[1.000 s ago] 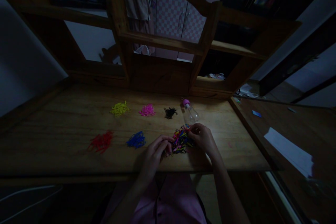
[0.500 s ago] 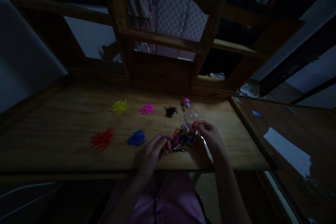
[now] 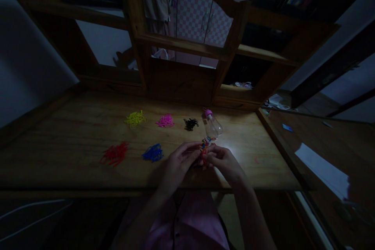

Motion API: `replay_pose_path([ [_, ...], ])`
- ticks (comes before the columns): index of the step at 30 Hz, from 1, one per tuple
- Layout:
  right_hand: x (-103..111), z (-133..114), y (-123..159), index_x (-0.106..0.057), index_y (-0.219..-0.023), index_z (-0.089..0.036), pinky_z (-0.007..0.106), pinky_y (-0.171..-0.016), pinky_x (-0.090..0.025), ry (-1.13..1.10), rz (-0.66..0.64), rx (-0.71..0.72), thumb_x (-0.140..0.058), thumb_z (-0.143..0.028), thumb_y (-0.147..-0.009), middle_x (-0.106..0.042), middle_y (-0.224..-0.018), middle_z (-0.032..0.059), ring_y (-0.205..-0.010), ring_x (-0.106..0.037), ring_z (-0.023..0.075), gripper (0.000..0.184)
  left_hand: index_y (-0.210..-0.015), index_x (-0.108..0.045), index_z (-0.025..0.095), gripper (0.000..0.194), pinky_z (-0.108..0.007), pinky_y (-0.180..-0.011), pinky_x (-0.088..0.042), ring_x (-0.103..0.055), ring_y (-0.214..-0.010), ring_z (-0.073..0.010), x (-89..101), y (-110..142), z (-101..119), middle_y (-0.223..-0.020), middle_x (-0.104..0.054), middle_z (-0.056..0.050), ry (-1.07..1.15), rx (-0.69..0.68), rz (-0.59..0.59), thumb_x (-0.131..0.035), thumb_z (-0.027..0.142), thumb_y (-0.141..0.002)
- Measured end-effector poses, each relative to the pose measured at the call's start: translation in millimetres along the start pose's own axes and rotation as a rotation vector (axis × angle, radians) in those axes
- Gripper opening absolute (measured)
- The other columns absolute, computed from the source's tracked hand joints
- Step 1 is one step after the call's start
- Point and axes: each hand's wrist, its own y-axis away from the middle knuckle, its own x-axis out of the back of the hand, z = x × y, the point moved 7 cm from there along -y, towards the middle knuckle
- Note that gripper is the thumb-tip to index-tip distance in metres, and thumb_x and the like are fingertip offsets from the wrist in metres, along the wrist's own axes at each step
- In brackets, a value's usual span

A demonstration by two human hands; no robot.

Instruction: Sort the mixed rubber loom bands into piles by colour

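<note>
My left hand point(image 3: 179, 163) and my right hand point(image 3: 222, 159) meet over a mixed pile of small coloured rubber bands point(image 3: 206, 143) near the front of the wooden desk point(image 3: 73, 164). Both hands have their fingers pinched together on bands from that pile, and they cover most of it. Sorted heaps lie to the left: red bands point(image 3: 115, 154), blue bands point(image 3: 152, 152), yellow bands point(image 3: 135, 118), pink bands point(image 3: 165, 120) and black bands point(image 3: 190, 124). A small clear bottle with a pink cap point(image 3: 212, 123) lies just beyond the pile.
The room is dim. A wooden hutch with shelves point(image 3: 187, 47) rises at the desk's back edge. To the right a second dark surface holds a white sheet of paper point(image 3: 322, 170) and a small blue item point(image 3: 287, 127).
Both hands have drawn together over the mixed pile. The right hand came down and left from the pile's far side, the left hand moved right, and they now hide most of the bands.
</note>
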Motion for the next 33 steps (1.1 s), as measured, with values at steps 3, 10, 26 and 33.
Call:
replay_pose_path([
  [3,-5,-2,4,-0.065,-0.085,-0.017,0.021,-0.053,-0.045,0.016,-0.009,0.001,-0.073,-0.037,-0.076,-0.072,-0.074,0.0030,-0.060,-0.065,0.0129,0.023,-0.091,-0.071,0.019,0.019,-0.029,-0.085,-0.049,-0.065,-0.092,-0.0206,0.4,-1,5,-0.097,-0.070,-0.006,-0.097,-0.057,0.026,-0.065,0.035,-0.083],
  [10,1,-3,5,-0.065,-0.084,-0.019,0.023,-0.055,-0.049,-0.047,0.074,0.049,-0.076,-0.038,-0.074,-0.071,-0.068,0.0010,-0.059,-0.067,0.0143,0.024,-0.089,-0.070,0.018,0.018,-0.025,-0.077,-0.050,-0.065,-0.085,-0.0172,17.5,2,6,-0.090,-0.071,-0.004,-0.024,0.002,0.187,-0.070,0.033,-0.079],
  [26,7,-2,-2,-0.075,-0.099,-0.022,0.032,-0.080,-0.053,0.041,0.190,0.066,-0.074,-0.038,-0.075,-0.074,-0.097,0.0070,-0.086,-0.068,0.0187,0.028,-0.092,-0.070,0.015,0.033,-0.023,-0.078,-0.050,-0.063,-0.082,-0.0135,125.1,51,-14,-0.088,-0.070,-0.003,0.209,0.061,0.563,-0.081,0.032,-0.066],
  [33,-47,-35,-58,-0.072,-0.091,-0.019,0.032,-0.078,-0.055,-0.017,-0.049,0.157,-0.079,-0.033,-0.069,-0.074,-0.084,0.0037,-0.078,-0.070,0.0166,0.028,-0.092,-0.070,0.017,0.035,-0.021,-0.074,-0.051,-0.064,-0.080,-0.0134,161.7,82,-27,-0.087,-0.071,-0.002,0.201,0.069,0.645,-0.083,0.031,-0.063],
])
